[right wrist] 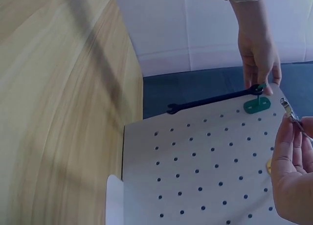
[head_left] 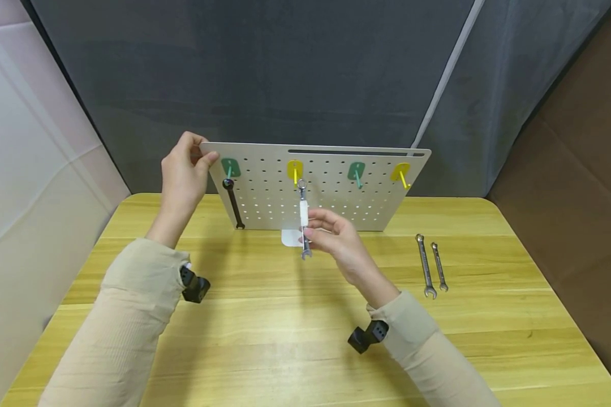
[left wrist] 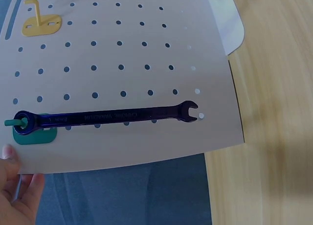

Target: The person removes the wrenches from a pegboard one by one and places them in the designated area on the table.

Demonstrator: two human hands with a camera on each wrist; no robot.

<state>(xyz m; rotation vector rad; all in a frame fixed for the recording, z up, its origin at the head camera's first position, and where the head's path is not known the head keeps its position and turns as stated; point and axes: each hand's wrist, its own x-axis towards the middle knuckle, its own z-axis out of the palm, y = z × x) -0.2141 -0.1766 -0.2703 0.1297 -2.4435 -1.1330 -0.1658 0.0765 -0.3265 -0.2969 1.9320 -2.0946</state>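
Note:
My left hand (head_left: 183, 169) grips the upper left corner of a pale pegboard (head_left: 265, 151), thumb on its front face. A dark combination wrench (left wrist: 107, 116) hangs by its ring end from the green hook (left wrist: 10, 123) beside that hand. In front of the board, my right hand (head_left: 336, 237) pinches a silver combination wrench (head_left: 304, 213) with a white band round its shaft. It is upright in the head view, its ring end right at the tip of the left yellow hook (head_left: 295, 174) and its open end downward.
Farther right, the board carries another green hook (head_left: 357, 172) and a yellow hook (head_left: 400, 174). Two silver wrenches, a longer one (head_left: 425, 265) and a shorter one (head_left: 439, 267), lie on the wooden table (head_left: 265, 339) to the right. A white foot (head_left: 289, 238) juts from under the board.

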